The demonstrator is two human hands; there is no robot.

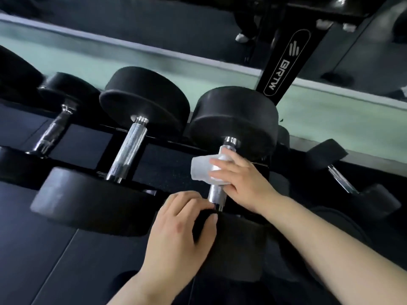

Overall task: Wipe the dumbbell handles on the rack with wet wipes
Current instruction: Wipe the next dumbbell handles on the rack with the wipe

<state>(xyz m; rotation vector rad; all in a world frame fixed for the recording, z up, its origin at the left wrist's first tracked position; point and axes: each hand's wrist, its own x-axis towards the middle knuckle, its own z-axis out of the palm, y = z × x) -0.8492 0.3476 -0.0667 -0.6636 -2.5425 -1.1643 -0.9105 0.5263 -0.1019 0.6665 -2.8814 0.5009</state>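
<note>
A black dumbbell with a chrome knurled handle [217, 192] lies on the rack in the middle of the view. My right hand [240, 179] is wrapped around the upper part of that handle with a white wet wipe [200, 170] pressed against it; the wipe sticks out to the left of my fingers. My left hand [182, 225] rests on the dumbbell's near black head [237, 245], fingers curled over its rim beside the handle's lower end. The far head [233, 119] is bare.
To the left lie two more dumbbells, one with a bright handle [128, 150] and one farther left [52, 130]. A smaller dumbbell [343, 181] lies at the right. The black rack upright [284, 60] with white lettering rises behind. A mirror runs along the back.
</note>
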